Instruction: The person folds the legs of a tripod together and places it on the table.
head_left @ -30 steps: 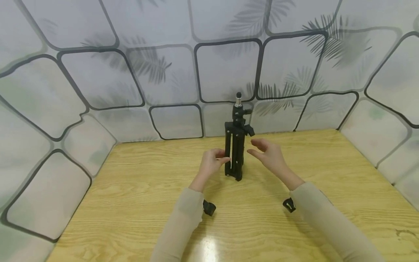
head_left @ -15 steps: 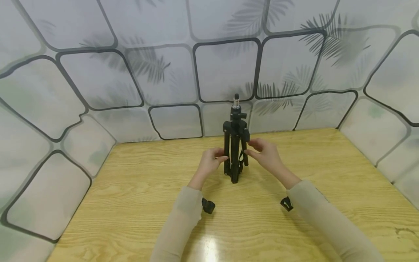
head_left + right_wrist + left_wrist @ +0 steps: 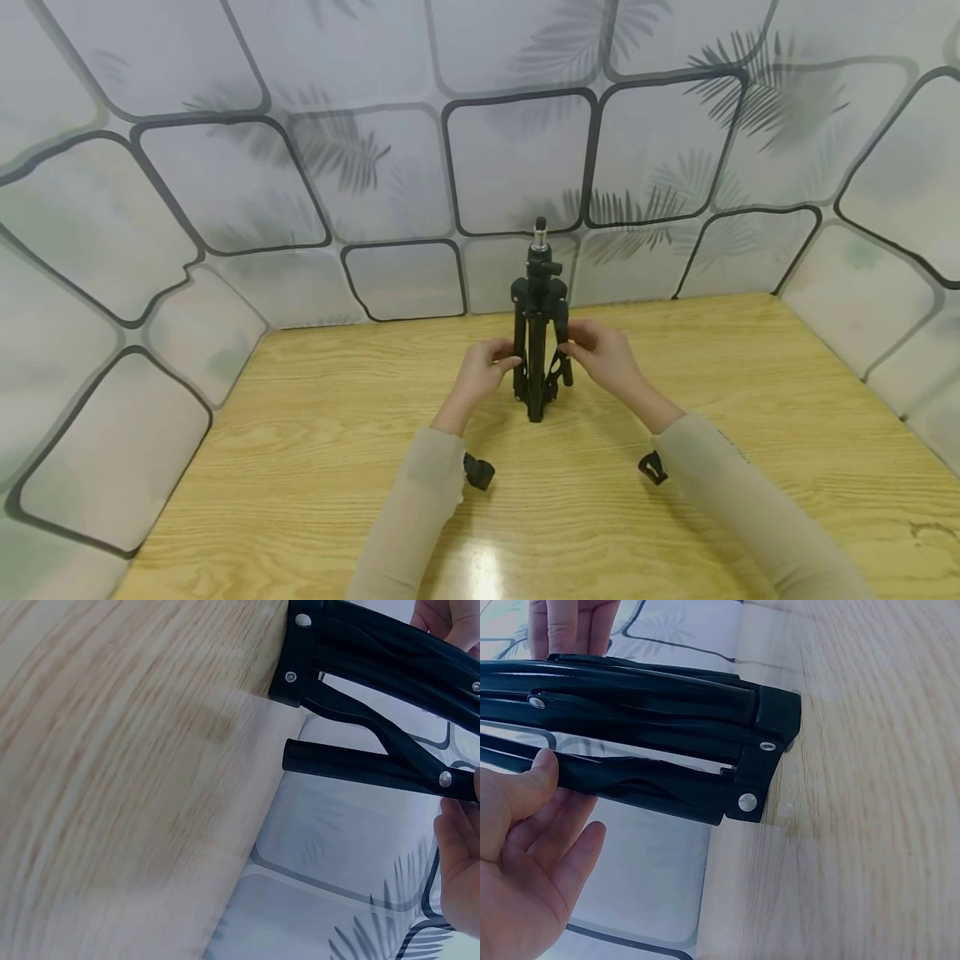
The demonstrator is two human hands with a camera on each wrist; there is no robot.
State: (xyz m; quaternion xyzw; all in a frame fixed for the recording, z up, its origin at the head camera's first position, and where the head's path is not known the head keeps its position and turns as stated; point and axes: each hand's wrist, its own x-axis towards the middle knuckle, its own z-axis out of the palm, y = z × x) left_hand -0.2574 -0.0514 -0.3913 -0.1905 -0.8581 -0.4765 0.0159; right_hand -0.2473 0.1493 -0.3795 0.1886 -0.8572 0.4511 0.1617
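Note:
A small black tripod stand [image 3: 537, 350] with a silver stud on top stands upright, its legs nearly together. My left hand [image 3: 483, 368] pinches its left leg; in the left wrist view that hand's thumb [image 3: 544, 769] lies on the leg with fingers behind. On the other side my right hand [image 3: 603, 357] pinches the right leg. In the right wrist view this leg [image 3: 360, 765] stands a little apart from the rest, its lower end off the table, a bent metal strut [image 3: 375, 724] joining it to the base.
The stand is on a wood-grain table [image 3: 315, 442]. A patterned cloth backdrop [image 3: 405, 175] rises close behind and at both sides. Black wrist-worn pieces [image 3: 480, 473] show beside both sleeves.
The stand has turned so another leg faces front. My right hand, earlier apart from it, has taken hold of the right leg, which has swung slightly outward. My left hand stays on the left leg.

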